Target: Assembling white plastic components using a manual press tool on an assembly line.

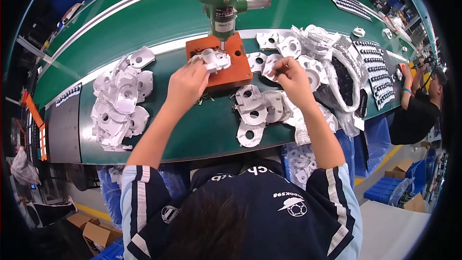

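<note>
A green bench press (224,14) stands over an orange block (228,77). On that block, below the press tip, sits a white plastic housing part (216,61); my left hand (189,81) grips its left side. My right hand (293,79) is raised to the right of the block, above several loose white housings. Its thumb and fingers are pinched together, and whatever lies between them is too small or hidden to name. Close by the right hand lie more white housings (250,110) with round holes. A few small metal pins (206,98) are scattered at the block's front edge.
A heap of white housings (122,98) covers the left of the green bench. At the right stand another heap (315,38) and an open plastic bag (353,74). Trays of small black parts (375,70) lie beyond. A person in black (418,110) works at far right.
</note>
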Demonstrator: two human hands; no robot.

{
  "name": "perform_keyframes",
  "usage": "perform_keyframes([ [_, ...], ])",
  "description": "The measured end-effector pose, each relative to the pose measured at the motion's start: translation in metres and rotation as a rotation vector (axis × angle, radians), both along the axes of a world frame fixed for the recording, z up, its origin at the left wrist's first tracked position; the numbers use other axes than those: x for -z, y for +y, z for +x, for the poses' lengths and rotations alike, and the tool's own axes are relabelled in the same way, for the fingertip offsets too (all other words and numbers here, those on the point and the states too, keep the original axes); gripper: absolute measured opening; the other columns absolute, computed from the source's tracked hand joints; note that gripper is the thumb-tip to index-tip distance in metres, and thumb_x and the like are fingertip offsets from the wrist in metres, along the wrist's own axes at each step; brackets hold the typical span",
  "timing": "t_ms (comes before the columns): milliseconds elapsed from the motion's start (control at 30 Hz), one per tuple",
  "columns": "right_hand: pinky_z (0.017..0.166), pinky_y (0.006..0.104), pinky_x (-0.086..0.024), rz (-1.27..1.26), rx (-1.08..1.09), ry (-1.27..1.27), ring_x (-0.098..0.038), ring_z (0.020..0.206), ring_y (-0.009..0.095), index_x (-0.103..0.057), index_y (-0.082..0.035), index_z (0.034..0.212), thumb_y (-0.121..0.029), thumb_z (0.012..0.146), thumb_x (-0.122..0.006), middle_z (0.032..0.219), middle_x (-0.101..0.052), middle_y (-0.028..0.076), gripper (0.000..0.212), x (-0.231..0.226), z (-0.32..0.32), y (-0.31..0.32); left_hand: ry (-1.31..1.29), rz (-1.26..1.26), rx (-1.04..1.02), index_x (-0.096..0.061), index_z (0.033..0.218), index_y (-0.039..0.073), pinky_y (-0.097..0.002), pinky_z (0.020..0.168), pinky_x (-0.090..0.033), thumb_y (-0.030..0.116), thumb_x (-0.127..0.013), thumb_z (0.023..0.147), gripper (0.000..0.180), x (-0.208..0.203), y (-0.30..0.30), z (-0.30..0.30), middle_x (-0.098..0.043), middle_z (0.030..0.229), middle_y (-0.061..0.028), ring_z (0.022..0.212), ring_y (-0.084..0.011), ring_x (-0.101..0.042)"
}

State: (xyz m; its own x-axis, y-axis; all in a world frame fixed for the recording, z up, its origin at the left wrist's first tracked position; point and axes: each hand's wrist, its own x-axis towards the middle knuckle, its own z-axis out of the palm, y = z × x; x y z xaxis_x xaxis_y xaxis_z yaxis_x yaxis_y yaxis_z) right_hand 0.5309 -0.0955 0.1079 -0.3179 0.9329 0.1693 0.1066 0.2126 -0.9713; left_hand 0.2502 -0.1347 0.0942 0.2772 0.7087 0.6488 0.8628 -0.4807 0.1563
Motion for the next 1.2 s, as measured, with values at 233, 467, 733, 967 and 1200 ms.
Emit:
perform_keyframes([
  [233, 0.075, 0.0229, -0.047, -0.069, -0.069, -0.124, -0.064, 0.083, 0.014, -0.056, 0.008, 0.103, -0.004, 0.079, -0.056, 0.091, -0.065, 0.012, 0.027, -0.005, -0.019, 0.046, 0.182, 0.143, 0.032, -0.052, 0.079, 0.005, -0.0374, 0.077, -0.052, 0.010, -0.063, 0.075, 0.013, 0.012, 0.034, 0.005, -0.063, 0.096, -0.0159, 0.093, -0.0302, -0.063],
  [467, 0.083, 0.0271, -0.043, -0.073, -0.105, -0.199, -0.058, 0.087, 0.017, -0.065, 0.005, 0.090, -0.009, 0.076, -0.065, 0.101, -0.062, 0.009, 0.020, -0.007, -0.075, 0.070, 0.054, -0.089, 0.105, -0.052, 0.079, 0.003, -0.0397, 0.082, -0.050, 0.019, -0.063, 0.079, 0.019, 0.018, 0.030, -0.005, -0.061, 0.101, -0.0184, 0.100, -0.0318, -0.060],
  [733, 0.092, 0.0467, -0.031, 0.166, -0.025, -0.556, -0.041, 0.114, 0.027, -0.066, -0.013, 0.095, -0.023, 0.068, -0.072, 0.118, -0.050, 0.012, 0.030, 0.029, -0.105, 0.091, 0.016, -0.086, 0.081, -0.053, 0.080, 0.000, -0.0422, 0.091, -0.044, 0.032, -0.067, 0.076, 0.035, 0.013, 0.020, 0.001, -0.058, 0.111, -0.0197, 0.109, -0.0336, -0.054],
  [967, 0.085, 0.0458, -0.036, 0.457, 0.257, -0.676, -0.044, 0.103, 0.033, -0.052, -0.008, 0.102, -0.024, 0.070, -0.070, 0.104, -0.049, 0.014, 0.039, 0.024, -0.103, 0.062, -0.048, -0.134, 0.061, -0.055, 0.083, 0.002, -0.0419, 0.093, -0.045, 0.011, -0.054, 0.076, 0.011, 0.019, 0.026, -0.003, -0.061, 0.109, -0.0186, 0.108, -0.0334, -0.055],
  [1200, 0.048, 0.0358, -0.050, 0.878, -0.247, -1.062, -0.060, 0.054, 0.026, -0.059, -0.005, 0.068, -0.012, 0.071, -0.058, 0.067, -0.059, 0.011, 0.008, 0.032, -0.116, -0.042, -0.206, -0.208, 0.037, -0.061, 0.087, 0.003, -0.0412, 0.091, -0.046, 0.007, -0.050, 0.075, 0.016, 0.028, 0.025, -0.012, -0.060, 0.112, -0.0154, 0.109, -0.0328, -0.055],
])
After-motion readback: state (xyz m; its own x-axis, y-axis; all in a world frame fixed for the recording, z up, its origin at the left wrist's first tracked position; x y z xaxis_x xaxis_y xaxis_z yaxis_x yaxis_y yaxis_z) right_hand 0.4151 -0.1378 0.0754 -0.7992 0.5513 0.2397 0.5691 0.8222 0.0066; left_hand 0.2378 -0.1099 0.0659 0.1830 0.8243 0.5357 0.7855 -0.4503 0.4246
